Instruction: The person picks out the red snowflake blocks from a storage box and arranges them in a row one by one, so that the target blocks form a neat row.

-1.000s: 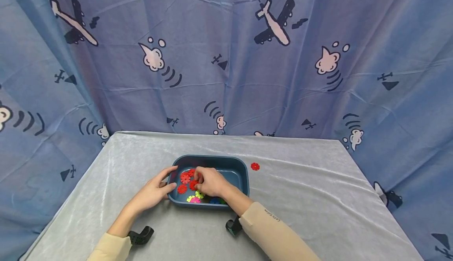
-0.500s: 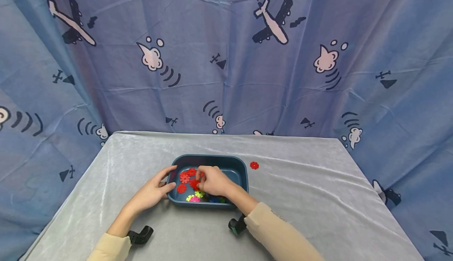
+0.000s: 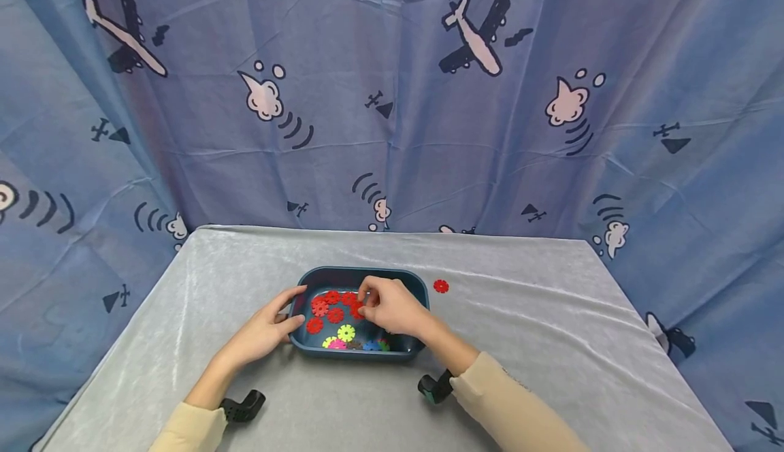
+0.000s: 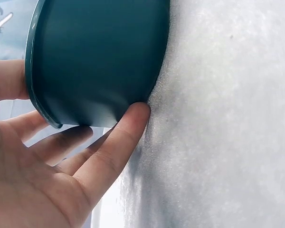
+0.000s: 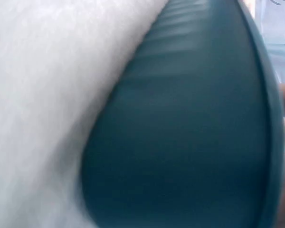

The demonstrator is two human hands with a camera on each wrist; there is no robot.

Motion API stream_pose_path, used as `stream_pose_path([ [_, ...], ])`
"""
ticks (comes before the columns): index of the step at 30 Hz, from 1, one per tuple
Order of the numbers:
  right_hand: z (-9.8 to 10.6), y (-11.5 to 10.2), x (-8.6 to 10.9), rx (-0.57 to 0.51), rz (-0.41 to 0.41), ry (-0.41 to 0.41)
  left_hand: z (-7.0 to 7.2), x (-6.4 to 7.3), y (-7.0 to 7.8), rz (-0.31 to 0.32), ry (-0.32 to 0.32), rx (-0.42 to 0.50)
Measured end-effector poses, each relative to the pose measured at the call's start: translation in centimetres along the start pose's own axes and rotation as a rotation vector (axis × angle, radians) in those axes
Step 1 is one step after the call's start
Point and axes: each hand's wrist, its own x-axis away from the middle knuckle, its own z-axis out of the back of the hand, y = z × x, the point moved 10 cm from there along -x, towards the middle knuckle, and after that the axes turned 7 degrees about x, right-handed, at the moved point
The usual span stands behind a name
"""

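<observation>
A dark blue plastic box (image 3: 331,353) stands on the table with notched plastic snowflake discs inside. My left hand (image 3: 263,329) holds the box's left end; in the left wrist view the hand (image 4: 52,175) has fingers along the outer wall and others at the rim. Over the box's right half, my right hand (image 3: 392,308) pinches a red snowflake disc (image 3: 356,311) at the fingertips. Several more red discs (image 3: 320,308) lie to its left. Nearest the front wall are a yellow disc (image 3: 346,333), a pink disc (image 3: 337,344) and a blue disc (image 3: 371,346).
One red disc (image 3: 441,286) lies outside, right of the box. A grey cloth (image 3: 551,343) covers the table. Behind it hangs a blue curtain (image 3: 343,125) with airplane prints. Black wrist cameras (image 3: 243,408) sit on both wrists.
My right hand has shifted right within the box, uncovering several red discs and the dark pieces along the front wall. The left hand stays on the box.
</observation>
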Motion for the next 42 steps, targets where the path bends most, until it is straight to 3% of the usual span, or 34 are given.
stream_pose_path([
  [10,4.0,2.2,1.3,-0.016,-0.039,0.127,0.0,0.0,0.1,-0.002,-0.002,0.000],
  [21,8.2,6.5,2.9,-0.045,-0.187,0.255,0.0,0.1,0.0,0.004,-0.009,0.014],
  [33,10.8,11.4,4.8,-0.017,-0.244,0.336,0.0,0.0,-0.1,-0.010,-0.025,0.031],
  [42,10.9,16.0,6.2,0.000,-0.356,0.329,0.0,-0.1,-0.1,-0.014,-0.019,0.058],
])
